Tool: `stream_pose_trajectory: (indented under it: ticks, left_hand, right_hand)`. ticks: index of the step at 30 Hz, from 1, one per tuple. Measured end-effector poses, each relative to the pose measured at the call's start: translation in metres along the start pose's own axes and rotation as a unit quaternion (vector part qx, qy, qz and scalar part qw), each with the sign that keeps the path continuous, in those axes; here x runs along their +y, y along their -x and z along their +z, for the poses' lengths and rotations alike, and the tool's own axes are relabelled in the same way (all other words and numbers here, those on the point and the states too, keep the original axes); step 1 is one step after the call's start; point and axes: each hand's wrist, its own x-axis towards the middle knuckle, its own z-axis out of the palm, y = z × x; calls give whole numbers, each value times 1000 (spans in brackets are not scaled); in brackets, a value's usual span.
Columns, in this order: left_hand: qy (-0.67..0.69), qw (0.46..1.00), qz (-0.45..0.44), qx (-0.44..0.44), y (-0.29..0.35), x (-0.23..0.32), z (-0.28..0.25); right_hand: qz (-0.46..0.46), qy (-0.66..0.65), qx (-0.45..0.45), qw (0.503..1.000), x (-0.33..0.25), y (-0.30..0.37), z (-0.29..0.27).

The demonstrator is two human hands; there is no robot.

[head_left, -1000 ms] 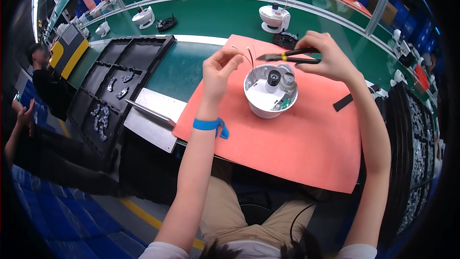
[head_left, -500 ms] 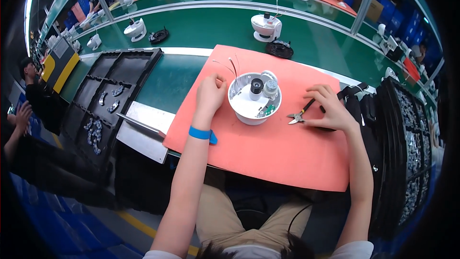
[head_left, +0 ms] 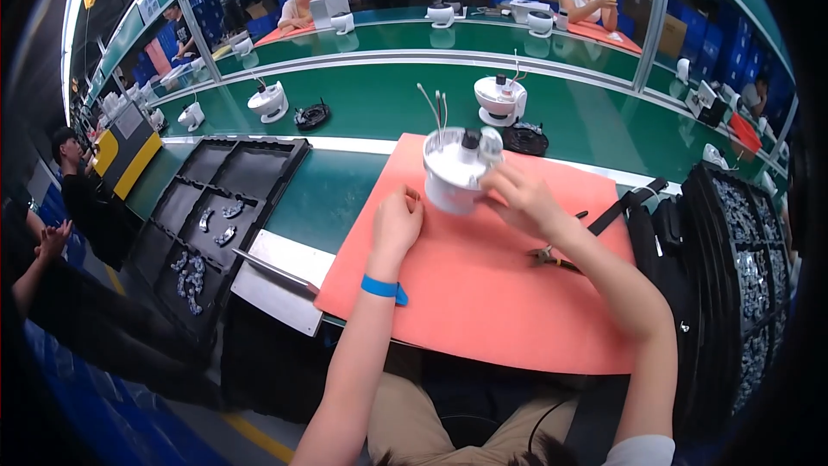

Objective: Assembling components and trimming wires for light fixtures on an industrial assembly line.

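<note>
A white dome camera (head_left: 450,186) with its top open stands on the orange-pink mat (head_left: 483,293), its near side blurred. Inside it show a black lens and a clear round part; thin wires rise from its far left. My right hand (head_left: 522,200) has its fingers closed on the housing's right side, its fingertips partly hidden. Left of the housing and apart from it, my left hand (head_left: 398,223) is closed in a pinch; whatever its fingers hold is too small to make out. Diagonal cutters (head_left: 552,259) lie on the mat beneath my right forearm.
At left, a black compartment tray (head_left: 250,155) holds small metallic parts beside a metal plate (head_left: 274,298). Stacked black trays (head_left: 720,233) of parts stand at right. Another white camera (head_left: 500,103) and a coiled black cable (head_left: 524,140) sit beyond the mat. Co-workers sit across the bench.
My right hand has left the cutters on the mat and taken hold of the camera's right side. The camera has shifted away from me. The view has tilted up slightly.
</note>
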Motion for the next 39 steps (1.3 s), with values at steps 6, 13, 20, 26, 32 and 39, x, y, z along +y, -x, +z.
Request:
stream_pose_trajectory:
  ticks: [6, 13, 20, 26, 32, 39]
  left_hand:
    - [8, 1000, 6, -13, 3, 2, -3]
    - [-3, 1000, 7, -22, 4, 4, 3]
    - [-59, 998, 18, -2, 1, 5, 2]
    - [-42, 998, 40, -10, 3, 8, 1]
    - [-33, 998, 59, 3, 4, 4, 7]
    - [-34, 998, 55, -2, 3, -1, 5]
  right_hand:
    - [63, 55, 31, 996, 84, -48, 56]
    - [159, 112, 22, 981, 142, -41, 112]
    - [245, 223, 85, 940, 150, -36, 84]
    - [157, 477, -67, 862, 196, -9, 56]
    - [245, 454, 17, 857, 209, -7, 28]
    - [78, 322, 92, 939, 142, -30, -34]
